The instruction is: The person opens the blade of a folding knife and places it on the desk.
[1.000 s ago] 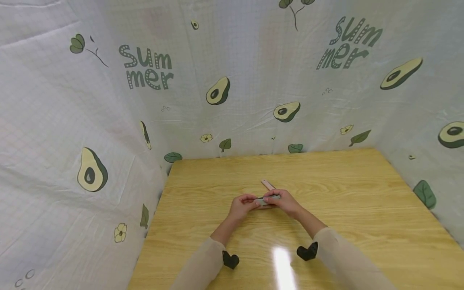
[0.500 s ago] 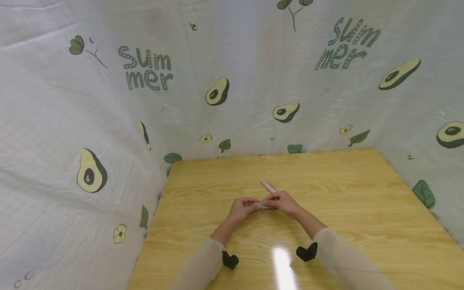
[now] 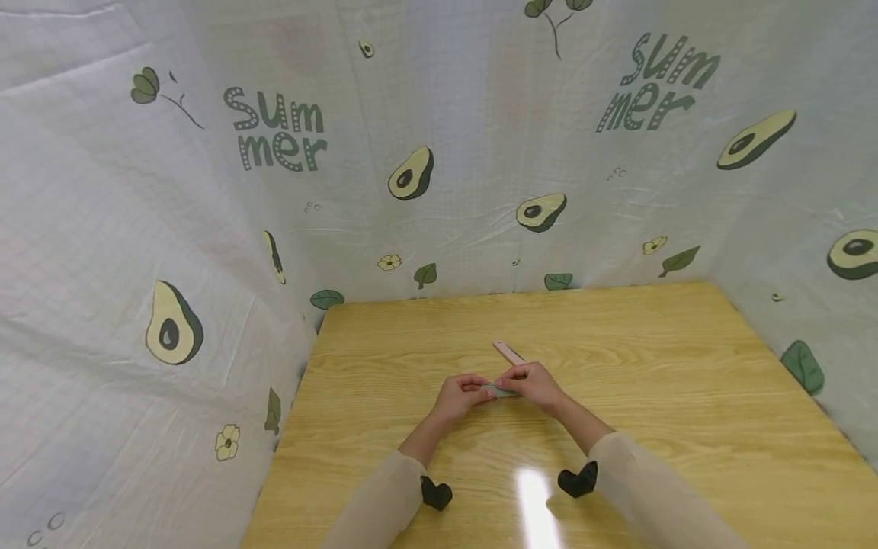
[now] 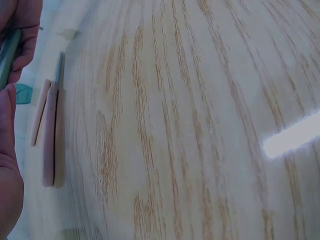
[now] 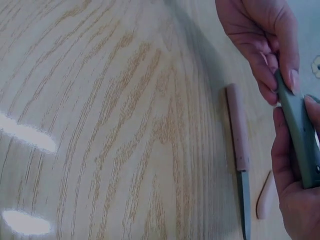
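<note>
Both hands hold one slim green, handle-shaped piece (image 5: 295,117) above the table. My left hand (image 3: 456,396) pinches its left end between thumb and fingers. My right hand (image 3: 536,385) grips the other end, with thumb and fingers along its sides. A small dark opening shows near that end in the right wrist view. Below the hands lies a knife with a pink handle (image 5: 237,127) and a narrow grey blade (image 5: 244,202), hidden by the hands in the head view. Beyond it rests a second pink strip (image 3: 506,351), partly behind my right hand.
The wooden table (image 3: 617,358) extends to both sides of the hands. A white curtain (image 3: 466,99) printed with avocados encloses the back and sides. Bright light reflects off the table (image 3: 536,507) near its front.
The green piece and the right hand have come slightly nearer to me. The length of green that stuck out past the right fingers a second ago no longer shows.
</note>
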Motion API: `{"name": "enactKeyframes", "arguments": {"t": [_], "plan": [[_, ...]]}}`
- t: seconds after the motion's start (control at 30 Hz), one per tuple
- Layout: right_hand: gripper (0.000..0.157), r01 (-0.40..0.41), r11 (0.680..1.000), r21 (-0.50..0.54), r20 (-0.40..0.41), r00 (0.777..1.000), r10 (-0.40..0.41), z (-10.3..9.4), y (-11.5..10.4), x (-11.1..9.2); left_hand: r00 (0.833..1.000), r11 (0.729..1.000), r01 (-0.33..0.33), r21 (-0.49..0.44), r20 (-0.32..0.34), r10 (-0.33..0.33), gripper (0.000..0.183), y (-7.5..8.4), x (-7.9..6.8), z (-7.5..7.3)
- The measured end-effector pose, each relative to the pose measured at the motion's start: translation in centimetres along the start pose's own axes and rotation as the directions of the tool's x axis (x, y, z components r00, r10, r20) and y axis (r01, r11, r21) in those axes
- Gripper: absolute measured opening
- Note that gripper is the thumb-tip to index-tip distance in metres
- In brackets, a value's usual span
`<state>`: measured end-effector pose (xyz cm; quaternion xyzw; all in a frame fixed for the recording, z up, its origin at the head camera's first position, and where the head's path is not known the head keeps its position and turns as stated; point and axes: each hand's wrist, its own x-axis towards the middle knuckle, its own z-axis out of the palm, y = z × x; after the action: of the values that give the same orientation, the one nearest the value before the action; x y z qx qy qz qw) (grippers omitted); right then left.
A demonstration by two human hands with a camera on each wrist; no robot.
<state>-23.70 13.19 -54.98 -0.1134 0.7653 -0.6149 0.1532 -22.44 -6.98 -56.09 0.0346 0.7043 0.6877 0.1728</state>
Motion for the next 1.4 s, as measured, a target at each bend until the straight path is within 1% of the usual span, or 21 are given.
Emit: {"name": "enactKeyframes", "arguments": {"t": [0.17,0.23,0.3,0.4,0.47,0.5,0.53,0.57,0.67,0.73,0.77,0.8,0.87,1.0,1.2,1.27,1.4], "plan": [[0.020,0.004,0.999,-0.034,-0.054,0.999,-0.006,0.4,0.0,-0.1,1.000,1.000,0.008,0.026,-0.024,-0.007,0.024,-0.2,0.2,0.0],[0.020,-0.010,0.999,-0.050,-0.088,0.996,0.005,0.5,0.0,-0.2,1.000,1.000,0.003,0.024,-0.026,-0.002,0.025,-0.3,0.2,0.0],[0.021,-0.023,0.999,-0.048,-0.121,0.993,0.017,0.7,0.0,-0.1,1.000,1.000,0.006,0.000,-0.027,-0.006,0.025,-0.3,0.2,0.1],[0.022,-0.063,0.997,-0.042,-0.176,0.983,0.055,0.9,0.0,0.0,1.000,1.000,0.001,-0.027,-0.025,-0.002,0.025,-0.3,0.2,0.1],[0.023,-0.072,0.997,-0.024,-0.188,0.980,0.066,0.9,-0.1,0.1,1.000,0.999,0.001,-0.044,-0.022,-0.002,0.025,-0.3,0.2,0.1],[0.023,-0.074,0.997,-0.018,-0.180,0.981,0.069,0.9,-0.4,-0.1,1.000,0.999,0.000,-0.045,-0.020,-0.001,0.024,-0.2,0.2,0.1],[0.024,-0.063,0.998,-0.017,-0.164,0.985,0.059,0.8,-1.0,-0.3,1.000,0.999,0.000,-0.041,-0.019,-0.001,0.025,0.1,0.0,0.0],[0.024,-0.050,0.998,-0.022,-0.143,0.989,0.046,0.7,-1.0,-0.3,1.000,0.999,0.002,-0.037,-0.015,-0.002,0.024,0.2,-0.1,0.0],[0.025,-0.002,0.998,-0.061,-0.051,0.999,-0.001,0.4,-1.2,-0.2,1.000,1.000,0.009,-0.019,-0.008,-0.009,0.022,0.3,-0.2,-0.1],[0.026,0.024,0.994,-0.102,0.007,1.000,-0.023,0.2,-1.0,0.1,1.000,1.000,0.015,-0.007,0.001,-0.015,0.022,0.3,-0.2,-0.2],[0.025,0.031,0.992,-0.122,0.027,0.999,-0.028,0.1,-0.6,0.3,1.000,1.000,0.017,-0.002,0.004,-0.017,0.021,0.1,-0.1,-0.2],[0.025,0.040,0.990,-0.136,0.049,0.998,-0.033,0.1,-0.6,0.4,1.000,1.000,0.018,-0.003,0.007,-0.018,0.021,-0.1,0.0,-0.3],[0.024,0.050,0.986,-0.161,0.067,0.997,-0.040,0.0,-0.8,0.4,1.000,1.000,0.021,-0.007,0.018,-0.020,0.022,-0.1,0.0,-0.3],[0.020,0.044,0.985,-0.166,0.050,0.998,-0.036,0.2,-0.8,0.5,0.999,1.000,0.024,-0.014,0.025,-0.023,0.022,-0.2,0.1,-0.3],[0.019,0.027,0.988,-0.153,0.011,1.000,-0.025,0.7,-0.9,0.5,0.999,0.999,0.037,-0.028,0.016,-0.037,0.020,-0.3,0.0,-0.3],[0.018,0.011,0.988,-0.151,-0.002,1.000,-0.011,0.8,-1.0,0.4,0.999,0.999,0.030,-0.036,0.021,-0.029,0.019,-0.4,0.1,-0.3],[0.020,0.005,0.990,-0.140,-0.015,1.000,-0.007,0.9,-1.0,0.3,0.999,0.998,0.017,-0.060,0.033,-0.015,0.019,-0.5,0.1,-0.4]]}}
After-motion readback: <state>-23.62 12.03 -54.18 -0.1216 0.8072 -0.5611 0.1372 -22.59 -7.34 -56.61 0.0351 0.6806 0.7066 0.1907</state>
